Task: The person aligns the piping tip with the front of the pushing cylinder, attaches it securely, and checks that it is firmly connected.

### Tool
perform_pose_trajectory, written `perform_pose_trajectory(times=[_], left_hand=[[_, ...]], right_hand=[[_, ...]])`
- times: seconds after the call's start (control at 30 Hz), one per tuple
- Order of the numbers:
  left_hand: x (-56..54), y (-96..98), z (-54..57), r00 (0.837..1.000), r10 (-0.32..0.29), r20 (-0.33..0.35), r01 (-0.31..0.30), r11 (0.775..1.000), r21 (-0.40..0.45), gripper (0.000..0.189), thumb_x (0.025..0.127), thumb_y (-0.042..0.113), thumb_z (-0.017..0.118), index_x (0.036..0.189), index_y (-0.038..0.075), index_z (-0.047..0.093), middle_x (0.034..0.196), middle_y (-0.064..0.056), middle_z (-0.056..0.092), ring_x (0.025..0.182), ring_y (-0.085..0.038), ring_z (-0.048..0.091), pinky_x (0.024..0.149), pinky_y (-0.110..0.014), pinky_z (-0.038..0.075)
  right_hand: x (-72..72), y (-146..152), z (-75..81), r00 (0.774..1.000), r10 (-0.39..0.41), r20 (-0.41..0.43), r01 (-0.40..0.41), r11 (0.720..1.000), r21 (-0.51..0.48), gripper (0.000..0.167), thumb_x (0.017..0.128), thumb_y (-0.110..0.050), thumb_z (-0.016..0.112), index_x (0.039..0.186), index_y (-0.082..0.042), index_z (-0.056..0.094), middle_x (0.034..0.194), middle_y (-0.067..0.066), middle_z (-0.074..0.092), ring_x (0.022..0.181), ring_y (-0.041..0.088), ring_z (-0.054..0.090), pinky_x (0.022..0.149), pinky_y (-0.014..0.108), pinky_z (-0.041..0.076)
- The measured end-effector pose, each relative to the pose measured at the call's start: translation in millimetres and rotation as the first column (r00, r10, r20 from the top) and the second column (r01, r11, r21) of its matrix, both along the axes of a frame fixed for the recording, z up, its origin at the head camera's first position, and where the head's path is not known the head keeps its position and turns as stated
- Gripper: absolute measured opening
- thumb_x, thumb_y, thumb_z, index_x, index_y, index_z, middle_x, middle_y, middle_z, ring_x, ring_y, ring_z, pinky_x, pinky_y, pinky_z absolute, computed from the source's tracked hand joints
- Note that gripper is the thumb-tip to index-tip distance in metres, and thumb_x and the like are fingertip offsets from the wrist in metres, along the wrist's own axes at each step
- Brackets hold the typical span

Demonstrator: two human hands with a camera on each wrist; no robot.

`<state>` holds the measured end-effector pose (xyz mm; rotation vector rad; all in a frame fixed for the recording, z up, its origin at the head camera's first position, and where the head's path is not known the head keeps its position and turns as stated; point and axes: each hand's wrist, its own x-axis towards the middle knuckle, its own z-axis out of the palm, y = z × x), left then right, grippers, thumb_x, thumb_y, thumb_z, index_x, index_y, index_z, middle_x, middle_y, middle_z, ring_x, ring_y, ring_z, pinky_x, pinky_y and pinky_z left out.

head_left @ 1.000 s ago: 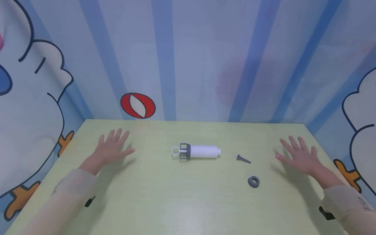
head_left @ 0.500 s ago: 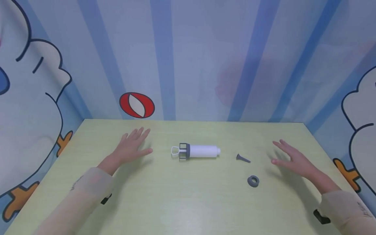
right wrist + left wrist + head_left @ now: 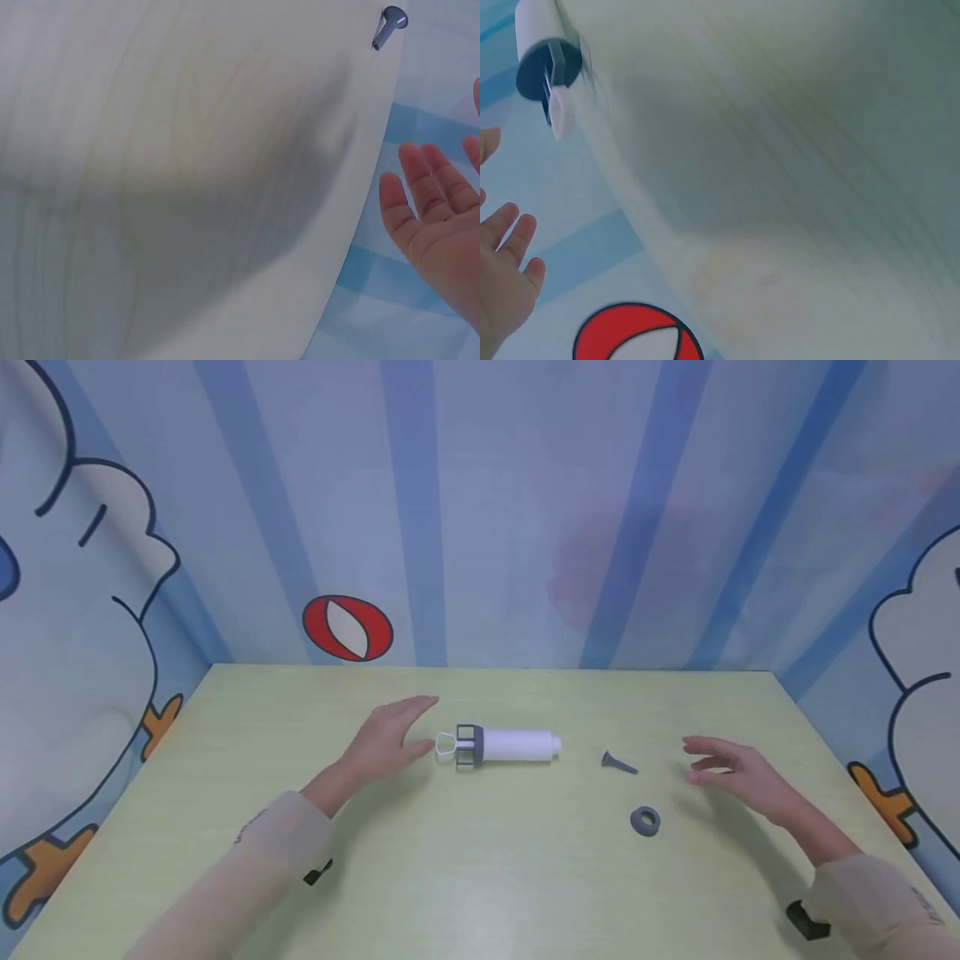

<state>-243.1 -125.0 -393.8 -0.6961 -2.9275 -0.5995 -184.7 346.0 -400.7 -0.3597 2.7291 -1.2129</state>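
Note:
A white syringe-like tube (image 3: 517, 746) with a dark grey collar and a white pull handle (image 3: 446, 744) lies across the middle of the table. My left hand (image 3: 378, 743) hovers at its handle end, thumb and fingers apart and holding nothing; in the left wrist view the handle (image 3: 561, 112) stands clear of the fingers. To the right of the tube lie a small grey funnel-shaped nozzle (image 3: 619, 763) and a grey ring (image 3: 645, 821). My right hand (image 3: 738, 772) is in the air right of them, fingers relaxed, with nothing in it. The nozzle (image 3: 390, 27) also shows in the right wrist view.
The pale yellow table (image 3: 480, 877) ends at a blue striped backdrop (image 3: 495, 510) behind and at both sides. A red and white ball (image 3: 348, 627) is printed on it. A dark wrist device (image 3: 808, 920) hangs under the right sleeve.
My left hand has moved right, from the table's left side to the tube's handle, its fingers drawing together. My right hand has turned and shifted slightly left. The tube, nozzle and ring have stayed put.

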Motion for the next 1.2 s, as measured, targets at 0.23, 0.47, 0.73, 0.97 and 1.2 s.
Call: perform_pose_trajectory(times=[0.23,0.47,0.73,0.97,1.2], left_hand=[[6.2,27.0,-0.8,0.998,-0.062,-0.018,0.063,0.995,0.076,0.052,0.081,0.025,0.062,0.129,0.018,0.045,0.130,-0.002,0.048,0.121,-0.021,0.043,0.098,-0.043,0.036],[11.6,50.1,-2.2,0.990,-0.123,-0.066,0.131,0.984,0.122,0.043,0.081,0.022,0.062,0.122,0.016,0.052,0.123,-0.003,0.054,0.112,-0.019,0.052,0.092,-0.037,0.043],[14.6,73.9,-6.9,0.975,-0.211,-0.076,0.221,0.960,0.172,0.039,0.082,0.018,0.061,0.120,0.012,0.054,0.115,-0.004,0.058,0.086,-0.015,0.058,0.074,-0.027,0.049],[16.2,93.3,-12.8,0.960,-0.274,-0.049,0.278,0.951,0.134,0.040,0.083,0.018,0.060,0.122,0.013,0.052,0.107,-0.002,0.060,0.079,-0.009,0.058,0.066,-0.019,0.046],[17.2,111.0,-18.1,0.938,-0.344,-0.030,0.345,0.932,0.114,0.041,0.083,0.018,0.060,0.123,0.014,0.050,0.104,-0.003,0.063,0.079,-0.008,0.061,0.064,-0.017,0.045]], right_hand=[[0.7,-5.1,-4.1,0.995,0.062,0.080,-0.051,0.990,-0.133,0.056,0.085,-0.017,0.058,0.130,0.007,0.035,0.121,0.022,0.049,0.091,0.001,0.057,0.073,0.025,0.050],[1.4,-11.1,-7.8,0.971,0.159,0.177,-0.114,0.965,-0.238,0.057,0.085,-0.012,0.057,0.128,0.013,0.029,0.120,0.037,0.039,0.090,0.011,0.061,0.071,0.035,0.052],[3.5,-15.1,-11.4,0.953,0.193,0.235,-0.133,0.960,-0.247,0.058,0.085,-0.013,0.057,0.129,0.013,0.028,0.117,0.036,0.041,0.087,0.011,0.061,0.071,0.034,0.051],[4.7,-20.9,-15.1,0.953,0.178,0.244,-0.130,0.971,-0.201,0.056,0.083,-0.013,0.059,0.128,0.009,0.034,0.108,0.029,0.047,0.080,0.008,0.060,0.067,0.036,0.051],[8.1,-29.3,-18.2,0.966,0.158,0.205,-0.138,0.984,-0.111,0.052,0.079,-0.013,0.064,0.123,0.006,0.043,0.097,0.023,0.051,0.073,0.009,0.056,0.059,0.032,0.050]])
